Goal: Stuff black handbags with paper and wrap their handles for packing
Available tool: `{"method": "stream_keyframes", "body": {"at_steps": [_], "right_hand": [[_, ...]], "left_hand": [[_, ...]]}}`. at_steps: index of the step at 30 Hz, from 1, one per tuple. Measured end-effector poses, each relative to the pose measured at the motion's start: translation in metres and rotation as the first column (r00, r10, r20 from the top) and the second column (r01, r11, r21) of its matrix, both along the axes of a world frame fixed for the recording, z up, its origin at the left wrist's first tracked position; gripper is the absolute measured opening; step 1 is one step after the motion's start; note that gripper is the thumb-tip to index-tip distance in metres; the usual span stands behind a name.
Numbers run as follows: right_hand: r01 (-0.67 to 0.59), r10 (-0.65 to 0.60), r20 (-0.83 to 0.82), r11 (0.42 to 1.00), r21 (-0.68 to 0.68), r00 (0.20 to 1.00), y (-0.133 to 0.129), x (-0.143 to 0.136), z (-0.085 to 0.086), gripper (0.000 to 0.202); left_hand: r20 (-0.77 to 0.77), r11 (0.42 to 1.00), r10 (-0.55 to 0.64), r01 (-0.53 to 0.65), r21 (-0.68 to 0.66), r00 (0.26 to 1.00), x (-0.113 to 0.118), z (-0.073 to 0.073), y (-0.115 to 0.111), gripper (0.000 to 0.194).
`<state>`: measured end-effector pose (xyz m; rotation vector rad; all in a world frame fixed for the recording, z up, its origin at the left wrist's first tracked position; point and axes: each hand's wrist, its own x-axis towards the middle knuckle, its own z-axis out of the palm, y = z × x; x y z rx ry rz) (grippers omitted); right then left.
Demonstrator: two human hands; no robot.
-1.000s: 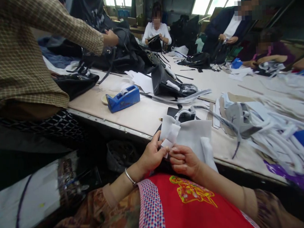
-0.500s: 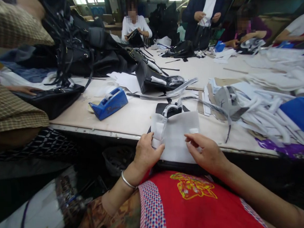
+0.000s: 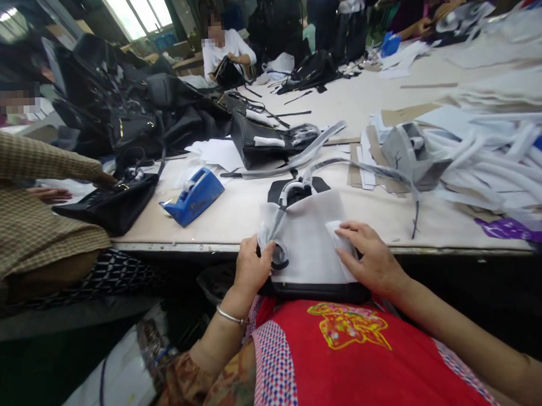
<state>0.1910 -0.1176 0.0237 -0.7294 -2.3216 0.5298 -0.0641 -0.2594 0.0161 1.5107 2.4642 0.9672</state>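
Note:
A black bag (image 3: 322, 291) lies at the table's front edge, covered on top by a translucent white sheet (image 3: 308, 237). Wrapped handles (image 3: 292, 190) stick up past the sheet's far side. My left hand (image 3: 252, 264) is closed at the sheet's left side, thumb and fingers on a wrapped ring-like piece (image 3: 279, 255). On the right, my right hand (image 3: 369, 256) has its fingers curved around a small white wrapped piece (image 3: 338, 233) at the sheet's edge.
A blue tape dispenser (image 3: 194, 195) sits left of the bag, a grey dispenser (image 3: 414, 156) to the right beside white tubes (image 3: 487, 160). Behind lies another black bag (image 3: 260, 138). At the left, a person in a checked sleeve (image 3: 38, 155) handles a bag.
The view has turned and tilted. My left hand now holds a ring-like piece at the sheet's side, and my right fingers have closed on the small white piece. The neighbour's arm reaches onto their bag.

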Motion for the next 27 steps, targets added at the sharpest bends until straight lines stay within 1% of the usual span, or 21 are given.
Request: {"method": "stream_keyframes", "body": {"at_steps": [3, 5, 6, 8, 10, 11, 13, 15, 17, 18, 20, 24, 27], "right_hand": [[-0.010, 0.013, -0.046, 0.997, 0.072, 0.999, -0.005, -0.002, 0.013, 0.029], [-0.091, 0.095, -0.049, 0.993, 0.078, 0.994, -0.013, -0.009, 0.023, 0.022], [-0.152, 0.153, -0.023, 0.987, 0.051, 0.988, -0.018, -0.014, 0.028, 0.019], [-0.255, 0.260, 0.090, 0.965, -0.058, 0.961, -0.028, -0.026, 0.033, 0.018], [-0.294, 0.325, 0.229, 0.943, -0.160, 0.918, -0.035, -0.039, 0.033, 0.019], [-0.304, 0.345, 0.284, 0.936, -0.180, 0.894, -0.038, -0.045, 0.032, 0.020], [-0.356, 0.387, 0.348, 0.922, -0.154, 0.854, -0.040, -0.056, 0.030, 0.022], [-0.431, 0.423, 0.396, 0.899, -0.075, 0.815, -0.040, -0.065, 0.029, 0.024], [-0.479, 0.429, 0.443, 0.878, 0.001, 0.787, -0.041, -0.073, 0.030, 0.026], [-0.480, 0.415, 0.463, 0.877, 0.026, 0.783, -0.042, -0.076, 0.031, 0.026], [-0.451, 0.381, 0.491, 0.892, 0.027, 0.783, -0.044, -0.083, 0.035, 0.026], [-0.365, 0.349, 0.521, 0.928, -0.077, 0.779, -0.049, -0.097, 0.040, 0.026], [-0.293, 0.286, 0.559, 0.953, -0.079, 0.778, -0.054, -0.109, 0.042, 0.031]], "left_hand": [[0.032, 1.000, 0.025, -0.025, -0.017, 0.999, 0.000, -0.004, 0.003, 0.033], [0.077, 0.998, 0.063, -0.061, -0.033, 0.995, 0.001, -0.004, 0.006, 0.032], [0.096, 0.996, 0.079, -0.075, -0.041, 0.992, 0.002, -0.004, 0.006, 0.031], [0.116, 0.995, 0.090, -0.084, -0.048, 0.989, 0.003, -0.003, 0.006, 0.033], [0.130, 0.996, 0.084, -0.081, -0.030, 0.988, 0.004, -0.002, 0.005, 0.035], [0.139, 0.997, 0.078, -0.076, -0.021, 0.987, 0.004, -0.002, 0.004, 0.035], [0.167, 0.997, 0.072, -0.072, -0.007, 0.983, 0.003, -0.002, 0.002, 0.036], [0.193, 0.998, 0.066, -0.066, -0.006, 0.979, 0.001, -0.003, 0.001, 0.034], [0.206, 0.998, 0.057, -0.057, -0.002, 0.977, -0.002, -0.003, 0.001, 0.033], [0.207, 0.999, 0.052, -0.053, 0.000, 0.977, -0.003, -0.003, 0.001, 0.032], [0.214, 0.999, 0.049, -0.051, 0.006, 0.976, -0.005, -0.004, 0.001, 0.031], [0.242, 0.998, 0.060, -0.066, 0.015, 0.969, -0.006, -0.005, 0.000, 0.030], [0.260, 0.996, 0.065, -0.079, 0.045, 0.963, -0.005, -0.008, -0.001, 0.030]]}}
